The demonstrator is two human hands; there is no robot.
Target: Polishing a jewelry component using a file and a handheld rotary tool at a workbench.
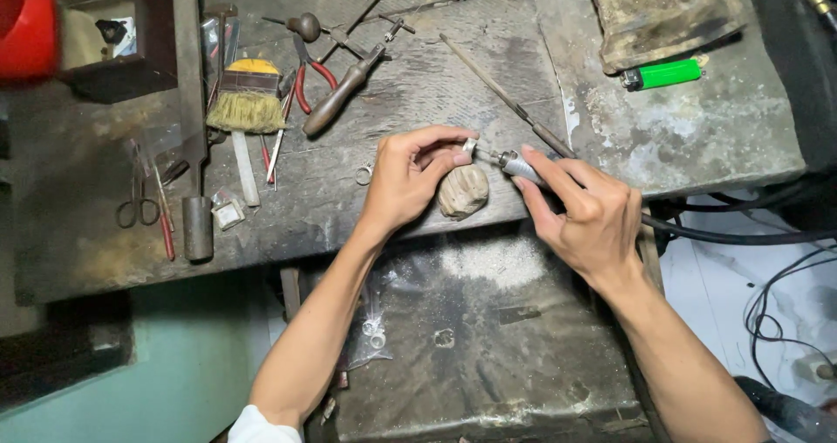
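Observation:
My left hand (408,177) pinches a small silver ring (469,147) between thumb and fingers, just above a worn wooden bench peg (463,190) at the workbench's front edge. My right hand (582,212) grips a metal rotary tool handpiece (520,165) like a pen, its tip touching the ring. A black flexible hose (732,234) runs from the handpiece off to the right.
On the dark workbench (418,85) lie a flat brush (247,101), red-handled pliers (307,77), a wooden-handled tool (340,94), scissors (138,203), a long file (501,94), a loose ring (364,175) and a green lighter (663,74). A dusty tray (488,338) sits below. Cables (776,312) trail at right.

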